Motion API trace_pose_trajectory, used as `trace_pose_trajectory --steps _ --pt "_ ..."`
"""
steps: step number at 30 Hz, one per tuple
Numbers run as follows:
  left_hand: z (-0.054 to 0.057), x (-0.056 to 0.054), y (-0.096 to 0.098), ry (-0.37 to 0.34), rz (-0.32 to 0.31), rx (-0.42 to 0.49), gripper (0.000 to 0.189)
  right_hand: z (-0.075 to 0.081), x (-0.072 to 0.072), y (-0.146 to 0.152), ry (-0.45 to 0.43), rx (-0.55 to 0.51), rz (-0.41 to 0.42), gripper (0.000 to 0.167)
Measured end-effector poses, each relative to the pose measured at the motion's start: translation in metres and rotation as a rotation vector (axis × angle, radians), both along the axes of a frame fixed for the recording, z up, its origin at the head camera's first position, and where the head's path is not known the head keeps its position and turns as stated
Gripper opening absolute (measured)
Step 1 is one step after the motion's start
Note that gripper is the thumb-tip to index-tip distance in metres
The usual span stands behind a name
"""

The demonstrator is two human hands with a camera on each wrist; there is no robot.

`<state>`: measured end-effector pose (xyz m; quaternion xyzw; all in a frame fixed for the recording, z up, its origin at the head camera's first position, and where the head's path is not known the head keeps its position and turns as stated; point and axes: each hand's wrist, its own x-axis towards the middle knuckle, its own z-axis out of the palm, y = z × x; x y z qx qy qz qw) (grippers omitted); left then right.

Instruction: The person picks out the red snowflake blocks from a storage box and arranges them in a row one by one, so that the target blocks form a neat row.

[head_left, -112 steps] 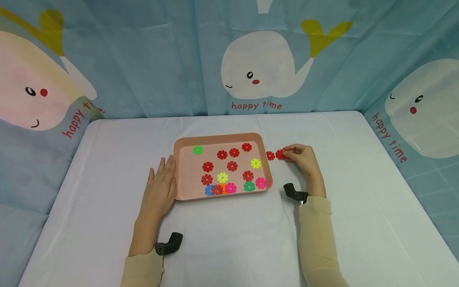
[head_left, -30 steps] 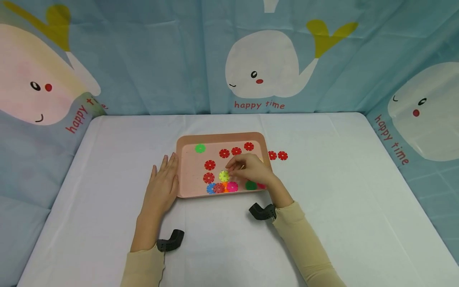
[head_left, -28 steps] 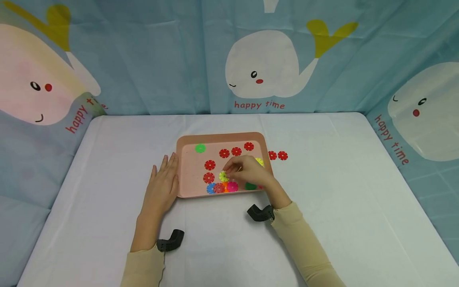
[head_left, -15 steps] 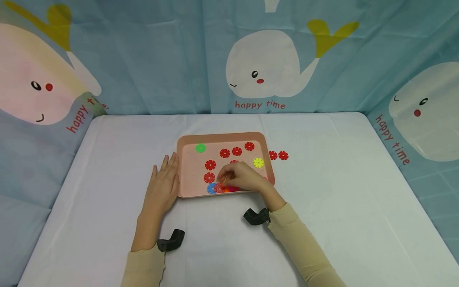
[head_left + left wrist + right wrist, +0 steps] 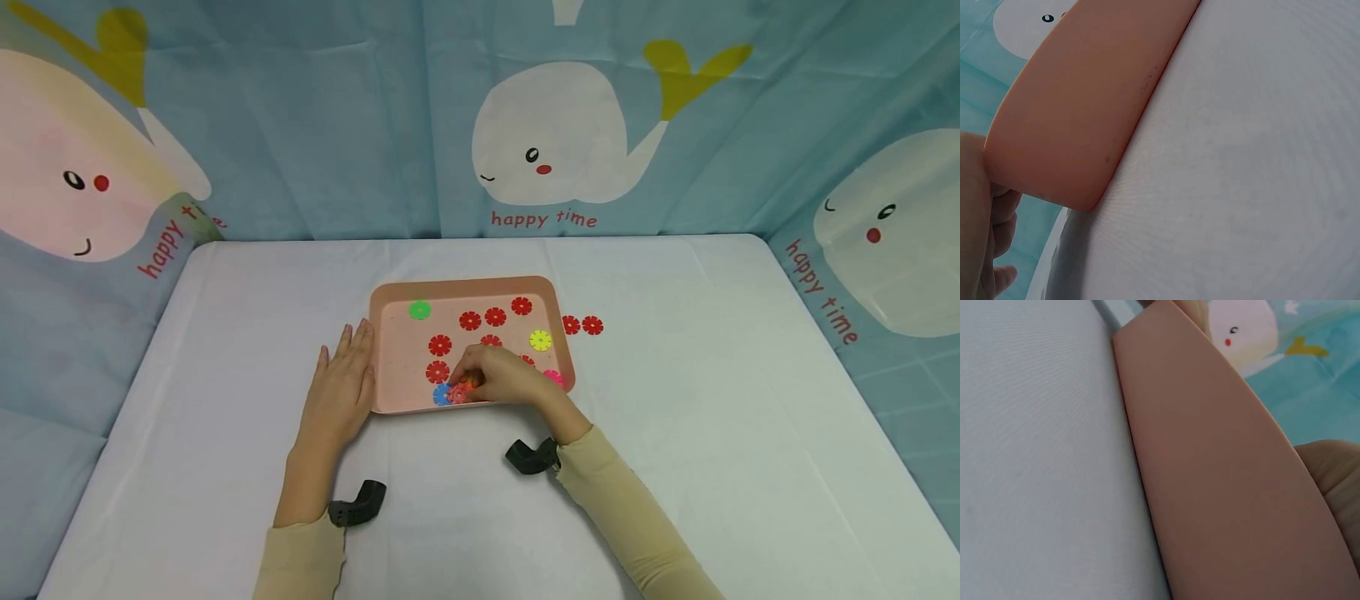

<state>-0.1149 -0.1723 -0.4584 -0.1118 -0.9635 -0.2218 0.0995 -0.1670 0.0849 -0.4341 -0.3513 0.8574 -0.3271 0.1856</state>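
A pink tray point(image 5: 459, 289) holds several notched plastic building discs, mostly red. My left hand point(image 5: 339, 398) lies with straight fingers along the tray's left side; in the left wrist view that hand point(image 5: 975, 219) shows beside the tray wall point(image 5: 1085, 106). Over the front of the tray, my right hand point(image 5: 504, 377) pinches a red disc point(image 5: 458, 393) between thumb and curled fingers. A blue disc point(image 5: 441, 395) lies just left of it. The hand covers the discs beneath it. In the right wrist view, the tray wall point(image 5: 1210, 444) hides the right fingertips.
Two red discs point(image 5: 592, 325) lie in a row on the white tablecloth point(image 5: 712, 400), right of the tray. Inside it are also a green disc point(image 5: 420, 310), a yellow disc point(image 5: 540, 340) and a pink disc point(image 5: 553, 377). A blue whale-print curtain point(image 5: 337, 125) hangs behind.
From the row of red discs, where it held one, my right hand has moved left into the tray, then down to its front edge. The left hand stays beside the tray.
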Motion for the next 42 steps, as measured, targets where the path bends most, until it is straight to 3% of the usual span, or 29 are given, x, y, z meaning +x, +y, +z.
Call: trace_pose_trajectory --steps 9,14,21,34,42 --pt "0.002 0.001 0.0 -0.016 0.001 0.001 0.051 -0.001 -0.001 0.0 -0.074 -0.052 -0.029 0.022" --pt "0.003 0.002 0.002 -0.068 -0.006 0.0 0.053 -0.002 -0.001 0.002 -0.107 -0.086 -0.031 0.017" --pt "0.004 0.001 0.008 -0.121 -0.019 -0.007 0.072 -0.001 -0.002 0.007 -0.128 -0.118 -0.036 0.014" --pt "0.002 0.001 0.009 -0.029 -0.028 -0.049 0.071 0.001 -0.006 0.013 -0.166 -0.176 -0.078 0.014" --pt "0.003 0.001 0.009 -0.024 -0.038 -0.041 0.069 0.01 -0.013 0.028 -0.186 -0.285 -0.208 0.013"
